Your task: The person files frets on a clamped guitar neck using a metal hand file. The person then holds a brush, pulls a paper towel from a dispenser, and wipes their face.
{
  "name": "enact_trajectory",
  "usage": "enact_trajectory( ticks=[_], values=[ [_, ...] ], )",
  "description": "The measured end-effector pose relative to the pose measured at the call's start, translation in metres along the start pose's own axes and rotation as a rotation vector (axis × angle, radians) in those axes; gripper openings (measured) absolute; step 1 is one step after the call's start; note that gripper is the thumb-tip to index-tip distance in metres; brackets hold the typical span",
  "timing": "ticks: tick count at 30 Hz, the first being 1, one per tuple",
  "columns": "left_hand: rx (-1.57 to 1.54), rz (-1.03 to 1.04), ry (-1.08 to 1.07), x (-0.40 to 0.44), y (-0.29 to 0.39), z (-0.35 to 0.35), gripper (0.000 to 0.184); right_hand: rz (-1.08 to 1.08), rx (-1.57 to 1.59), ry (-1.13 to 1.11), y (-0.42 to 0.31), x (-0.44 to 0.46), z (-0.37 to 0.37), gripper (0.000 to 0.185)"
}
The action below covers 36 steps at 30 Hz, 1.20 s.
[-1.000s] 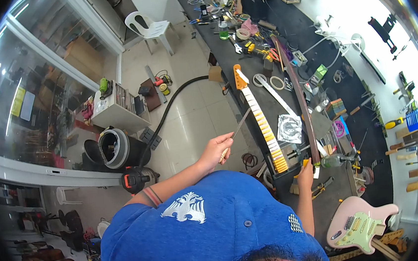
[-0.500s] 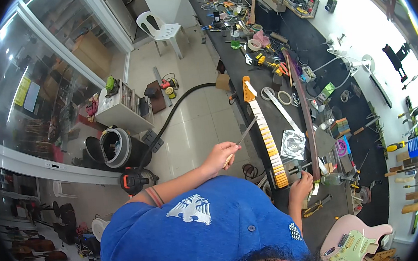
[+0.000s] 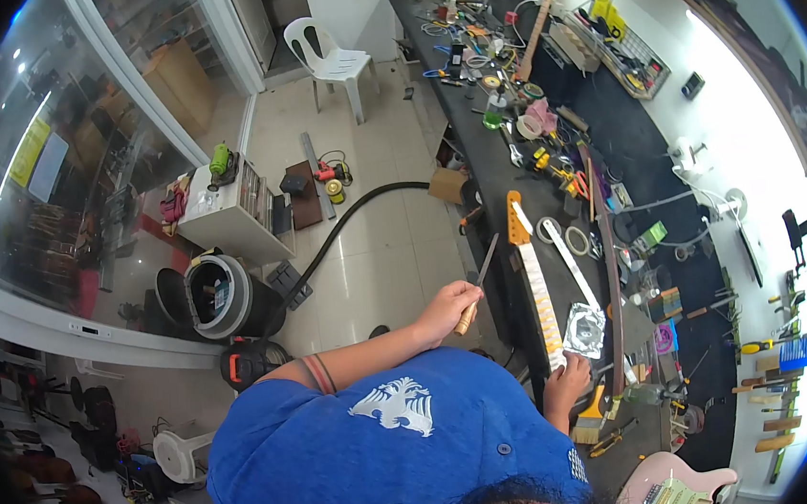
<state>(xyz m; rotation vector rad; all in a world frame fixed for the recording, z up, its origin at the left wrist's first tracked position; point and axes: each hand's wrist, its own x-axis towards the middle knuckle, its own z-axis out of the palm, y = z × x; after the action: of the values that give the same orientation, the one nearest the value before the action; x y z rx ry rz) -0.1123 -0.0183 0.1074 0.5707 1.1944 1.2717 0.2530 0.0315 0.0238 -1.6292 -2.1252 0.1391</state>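
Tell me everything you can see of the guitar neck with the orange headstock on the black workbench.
The guitar neck is long and slim, its glossy-looking orange headstock pointing away from the person. A narrow white strip lies on the headstock. The long face looks mostly white, crossed by bands, with yellow-amber showing nearer the person. It lies along the edge of the black workbench. The right hand is at its near end, partly hiding it; strings aren't discernible.

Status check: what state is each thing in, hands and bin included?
Guitar neck: lying along the bench.
File: raised, clear of the neck.
Left hand: closed on the file's handle.
Right hand: at the neck's near end, grip unclear.
Bin: lid open.
White chair: upright, unoccupied.
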Motion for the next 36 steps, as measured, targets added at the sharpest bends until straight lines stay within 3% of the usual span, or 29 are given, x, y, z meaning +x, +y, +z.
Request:
enact_trajectory(
  ticks=[2, 13, 23, 36],
  values=[
    [0.008, 0.063, 0.025, 0.014, 0.004, -0.033, 0.029, 0.013, -0.002, -0.013, -0.034, 0.007, 0.009, 0.039],
    [-0.025, -0.001, -0.007, 0.020, 0.093, -0.187, 0.030, -0.014, 0.027, -0.142, -0.216, 0.018, 0.059, 0.032],
    [0.021, -0.050, -0.006, 0.013, 0.100, -0.261, 0.034, -0.048, -0.029, -0.347, -0.271, 0.023, 0.082, 0.030],
    [0.038, -0.061, 0.014, -0.002, 0.100, -0.282, 0.038, -0.095, -0.018, -0.431, -0.296, 0.038, 0.089, 0.029]
  ],
)
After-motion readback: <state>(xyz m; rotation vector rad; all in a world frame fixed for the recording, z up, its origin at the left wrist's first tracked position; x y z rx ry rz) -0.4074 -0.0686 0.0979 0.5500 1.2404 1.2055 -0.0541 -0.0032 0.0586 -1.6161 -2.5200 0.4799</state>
